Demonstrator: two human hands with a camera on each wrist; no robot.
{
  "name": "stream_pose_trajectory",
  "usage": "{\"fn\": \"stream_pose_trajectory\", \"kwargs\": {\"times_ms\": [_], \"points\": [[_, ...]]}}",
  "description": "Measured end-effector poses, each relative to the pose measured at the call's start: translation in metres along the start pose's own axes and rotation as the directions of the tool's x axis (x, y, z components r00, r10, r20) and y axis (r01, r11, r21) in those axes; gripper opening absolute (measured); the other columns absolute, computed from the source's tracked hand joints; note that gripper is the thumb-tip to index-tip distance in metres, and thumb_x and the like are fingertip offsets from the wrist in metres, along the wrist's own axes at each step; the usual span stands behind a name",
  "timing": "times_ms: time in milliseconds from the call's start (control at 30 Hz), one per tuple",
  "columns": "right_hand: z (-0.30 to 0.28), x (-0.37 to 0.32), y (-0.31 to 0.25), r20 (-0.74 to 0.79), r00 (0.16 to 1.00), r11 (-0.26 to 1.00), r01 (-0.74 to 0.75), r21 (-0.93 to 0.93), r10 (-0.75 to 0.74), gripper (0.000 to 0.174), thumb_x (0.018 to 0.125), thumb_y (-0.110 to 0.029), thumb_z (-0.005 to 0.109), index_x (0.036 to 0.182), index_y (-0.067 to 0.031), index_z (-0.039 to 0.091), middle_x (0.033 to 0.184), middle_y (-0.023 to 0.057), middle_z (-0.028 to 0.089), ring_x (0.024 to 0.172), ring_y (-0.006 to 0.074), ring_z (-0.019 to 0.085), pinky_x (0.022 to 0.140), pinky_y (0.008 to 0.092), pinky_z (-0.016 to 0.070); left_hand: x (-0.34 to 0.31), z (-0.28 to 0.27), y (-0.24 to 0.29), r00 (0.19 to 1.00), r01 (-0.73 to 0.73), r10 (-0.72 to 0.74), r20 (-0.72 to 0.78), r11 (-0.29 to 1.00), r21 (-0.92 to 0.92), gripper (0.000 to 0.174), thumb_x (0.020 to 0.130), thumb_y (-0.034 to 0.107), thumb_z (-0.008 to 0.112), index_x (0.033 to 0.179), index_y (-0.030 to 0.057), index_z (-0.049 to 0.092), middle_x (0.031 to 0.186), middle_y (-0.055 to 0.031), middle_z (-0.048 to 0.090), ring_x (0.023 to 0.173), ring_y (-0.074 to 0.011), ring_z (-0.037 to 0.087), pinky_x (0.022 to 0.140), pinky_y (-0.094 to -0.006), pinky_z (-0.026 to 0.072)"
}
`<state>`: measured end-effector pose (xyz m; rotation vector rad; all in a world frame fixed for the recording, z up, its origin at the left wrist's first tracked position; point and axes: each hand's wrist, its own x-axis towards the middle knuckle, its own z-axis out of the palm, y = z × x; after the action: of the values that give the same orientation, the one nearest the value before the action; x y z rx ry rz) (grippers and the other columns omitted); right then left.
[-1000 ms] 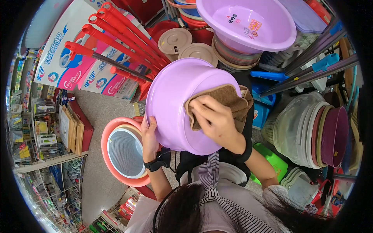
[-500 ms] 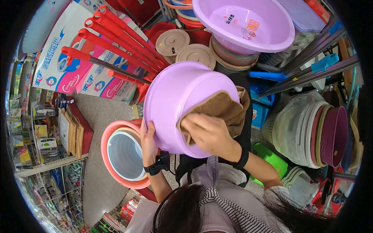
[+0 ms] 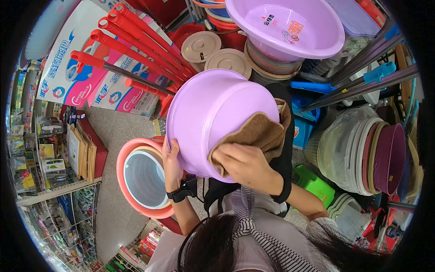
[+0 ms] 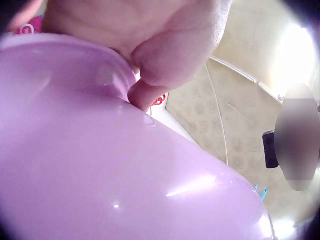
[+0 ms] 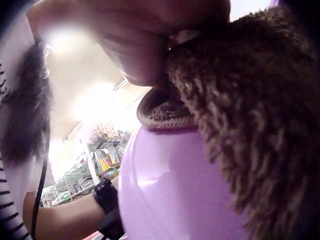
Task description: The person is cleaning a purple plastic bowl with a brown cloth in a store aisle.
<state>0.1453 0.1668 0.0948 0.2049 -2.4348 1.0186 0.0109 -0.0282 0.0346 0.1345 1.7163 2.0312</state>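
A light purple plastic basin (image 3: 195, 113) is held tilted on its side over the lap, its outer side and bottom facing up and right. My left hand (image 3: 172, 165) grips its rim at the left, thumb on the outside; the other fingers are hidden behind the rim. In the left wrist view this hand (image 4: 160, 50) bends over the basin's edge (image 4: 90, 52). My right hand (image 3: 247, 165) pinches a brown towel (image 3: 256, 131) against the basin's bottom, near its lower edge. The towel's shaggy pile (image 5: 250, 100) fills much of the right wrist view, beside the purple wall (image 5: 170, 175).
At left, a pink basin (image 3: 123, 181) with a grey-blue basket (image 3: 145, 177) in it stands on the floor. Red-handled poles (image 3: 136, 43) lean ahead by printed boxes (image 3: 59, 68). Another purple basin (image 3: 308, 18) tops a stack. Nested baskets (image 3: 349, 154) and a green plastic item (image 3: 315, 186) stand right.
My right hand has slid the towel down toward me across the basin's bottom, and the towel's upper edge has sunk. The basin has shifted slightly left, with my left hand still on its rim.
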Motion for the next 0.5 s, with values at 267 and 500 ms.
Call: {"fn": "stream_pose_trajectory", "kwargs": {"times_ms": [267,500], "points": [[0.004,0.019,0.007,-0.218,0.976,1.000,0.010,-0.025,-0.015,0.032,0.077,-0.005,0.066,0.108,-0.0013,0.062,0.095,0.0060,0.060,0.076,0.0209,0.065,0.066,0.0322,0.0538,0.002,-0.004,-0.004,1.000,-0.011,0.010,0.005,1.000,0.021,0.052,0.103,0.035,0.055,0.140,-0.0008,0.049,0.129,-0.0093,0.060,0.115,-0.0165,0.056,0.103,-0.0316,0.0414],[0.003,-0.010,-0.005,0.037,0.999,1.000,0.011,0.009,-0.011,0.035,0.078,-0.010,0.066,0.112,-0.0039,0.061,0.100,0.0040,0.058,0.083,0.0178,0.063,0.075,0.0310,0.0535,0.001,0.000,0.001,1.000,-0.003,0.003,-0.015,1.000,0.022,0.051,0.104,0.034,0.055,0.139,-0.0010,0.049,0.129,-0.0092,0.060,0.115,-0.0164,0.056,0.103,-0.0316,0.0413]]}}
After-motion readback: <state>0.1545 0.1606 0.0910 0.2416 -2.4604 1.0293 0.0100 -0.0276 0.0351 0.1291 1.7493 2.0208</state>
